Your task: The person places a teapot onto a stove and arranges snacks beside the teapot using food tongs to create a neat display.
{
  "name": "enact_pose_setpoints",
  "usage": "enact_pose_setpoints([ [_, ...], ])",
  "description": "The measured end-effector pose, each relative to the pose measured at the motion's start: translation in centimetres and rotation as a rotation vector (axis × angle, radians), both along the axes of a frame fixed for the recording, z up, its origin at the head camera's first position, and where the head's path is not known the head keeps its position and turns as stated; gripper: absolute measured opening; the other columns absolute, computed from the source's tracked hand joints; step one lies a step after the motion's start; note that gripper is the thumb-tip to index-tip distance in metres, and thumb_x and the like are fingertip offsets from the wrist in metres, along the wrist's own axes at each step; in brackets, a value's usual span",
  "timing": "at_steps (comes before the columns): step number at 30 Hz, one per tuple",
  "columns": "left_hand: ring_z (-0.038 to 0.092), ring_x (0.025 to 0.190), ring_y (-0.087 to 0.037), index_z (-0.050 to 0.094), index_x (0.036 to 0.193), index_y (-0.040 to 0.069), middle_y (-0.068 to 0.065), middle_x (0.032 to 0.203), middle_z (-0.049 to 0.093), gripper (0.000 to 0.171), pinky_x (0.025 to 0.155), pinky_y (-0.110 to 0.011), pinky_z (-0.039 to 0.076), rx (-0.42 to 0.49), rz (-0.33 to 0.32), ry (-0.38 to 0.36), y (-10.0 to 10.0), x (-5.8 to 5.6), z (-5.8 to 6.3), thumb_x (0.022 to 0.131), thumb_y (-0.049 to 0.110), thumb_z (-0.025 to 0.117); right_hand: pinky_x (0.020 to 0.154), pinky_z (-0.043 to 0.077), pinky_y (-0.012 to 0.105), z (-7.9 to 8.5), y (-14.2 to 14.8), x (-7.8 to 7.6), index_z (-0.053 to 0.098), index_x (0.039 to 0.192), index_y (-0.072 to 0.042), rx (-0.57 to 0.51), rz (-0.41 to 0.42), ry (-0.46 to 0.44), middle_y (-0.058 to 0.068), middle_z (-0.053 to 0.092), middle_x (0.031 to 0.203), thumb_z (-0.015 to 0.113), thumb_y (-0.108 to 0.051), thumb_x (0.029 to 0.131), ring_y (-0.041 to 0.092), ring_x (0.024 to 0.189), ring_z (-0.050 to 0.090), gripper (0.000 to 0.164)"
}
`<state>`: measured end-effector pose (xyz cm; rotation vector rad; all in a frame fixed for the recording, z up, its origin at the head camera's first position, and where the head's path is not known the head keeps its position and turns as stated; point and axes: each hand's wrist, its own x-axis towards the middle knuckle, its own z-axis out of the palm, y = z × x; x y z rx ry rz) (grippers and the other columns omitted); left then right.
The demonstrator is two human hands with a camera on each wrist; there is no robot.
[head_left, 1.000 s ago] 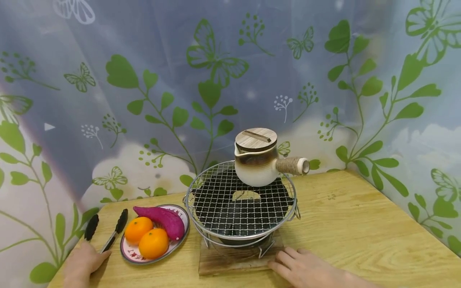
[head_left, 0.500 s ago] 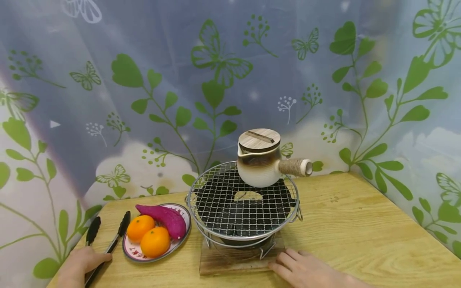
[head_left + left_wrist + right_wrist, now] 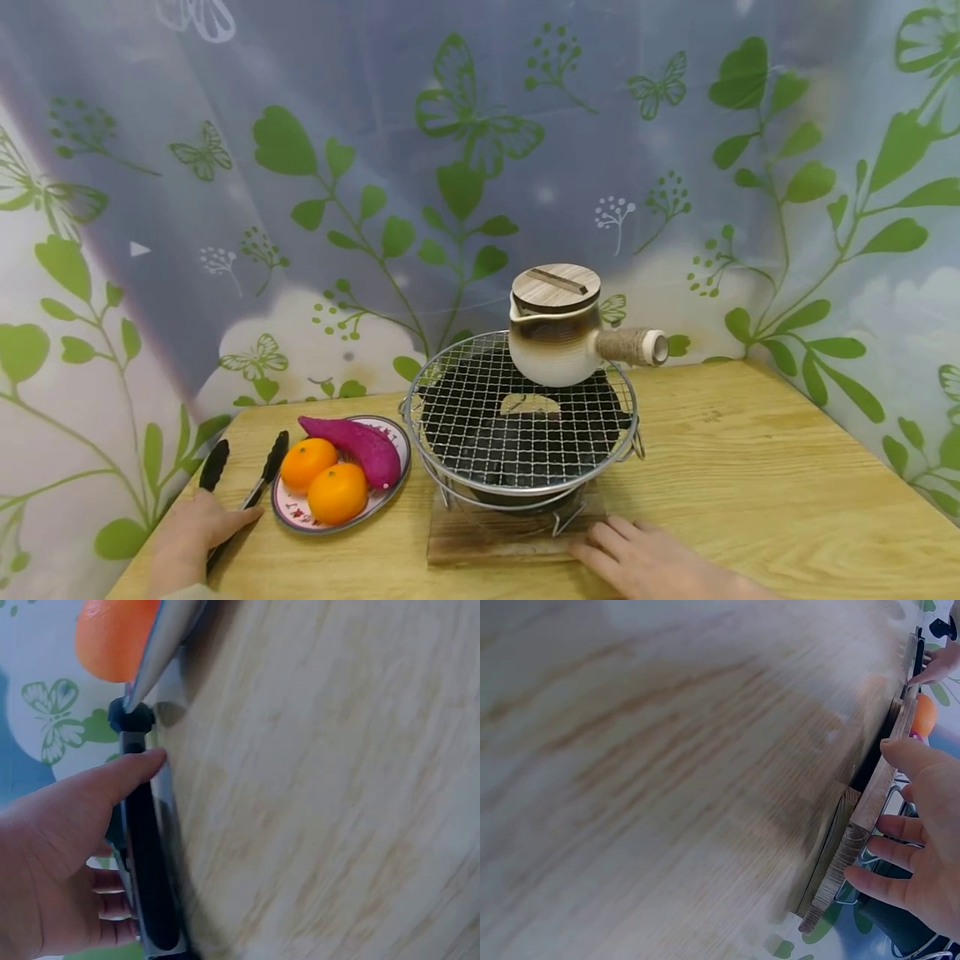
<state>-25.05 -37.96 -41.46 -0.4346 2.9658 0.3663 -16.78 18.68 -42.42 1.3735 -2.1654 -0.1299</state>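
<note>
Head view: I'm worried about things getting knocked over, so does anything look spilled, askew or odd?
I see no spill or damage. One mild oddity: the pot stands off-centre, toward the back right of the wire grate, its handle jutting past the edge. It looks upright, with its lid on.

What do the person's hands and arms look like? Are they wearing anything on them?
The left hand and right hand are bare: no gloves, and no rings that I can see. A bit of pale sleeve shows behind the left one; none shows on the right.
</note>
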Motion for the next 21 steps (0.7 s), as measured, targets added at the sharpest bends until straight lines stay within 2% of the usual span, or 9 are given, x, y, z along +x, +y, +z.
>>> enact_pose_setpoints([
  [6, 0.044, 0.098, -0.058, 0.029, 0.111, -0.028, -0.048, 0.104, 0.039, 0.116, 0.081, -0.058, 0.042, 0.008, 0.061, 0.069, 1.0, -0.2, 0.0, 0.065, 0.074, 0.06, 0.056, 0.041, 0.019, 0.1, 0.0, -0.1, 0.057, 0.117, -0.014, 0.005, -0.001, 0.02, -0.003, 0.051, 0.097, 0.041, -0.061, 0.089, 0.012, 0.083, 0.048, 0.057],
  [11, 0.047, 0.095, -0.055, 0.032, 0.111, -0.027, -0.047, 0.104, 0.04, 0.12, 0.077, -0.057, 0.043, 0.003, 0.11, 0.065, 1.4, -0.3, 0.0, 0.061, 0.079, 0.059, 0.056, 0.042, 0.02, 0.2, 0.2, -0.1, 0.056, 0.117, -0.015, 0.003, -0.002, 0.001, -0.003, 0.05, 0.098, 0.041, -0.062, 0.088, 0.012, 0.084, 0.048, 0.057],
  [18, 0.046, 0.095, -0.054, 0.051, 0.106, -0.02, -0.044, 0.102, 0.042, 0.108, 0.074, -0.058, 0.043, -0.028, 0.067, 0.038, 1.2, -0.4, 0.0, 0.064, 0.08, 0.054, 0.054, 0.04, 0.019, 0.2, 0.2, -0.1, 0.055, 0.118, -0.016, 0.007, 0.001, -0.008, -0.004, 0.05, 0.098, 0.047, -0.057, 0.087, 0.012, 0.084, 0.048, 0.053],
  [21, 0.046, 0.094, -0.054, 0.053, 0.105, -0.02, -0.045, 0.102, 0.043, 0.109, 0.072, -0.058, 0.044, -0.035, 0.055, 0.049, 1.1, -0.4, 0.0, 0.063, 0.081, 0.053, 0.053, 0.04, 0.019, 0.3, 0.2, -0.1, 0.055, 0.119, -0.015, 0.016, 0.004, -0.008, -0.004, 0.05, 0.099, 0.051, -0.054, 0.084, 0.012, 0.084, 0.048, 0.052],
])
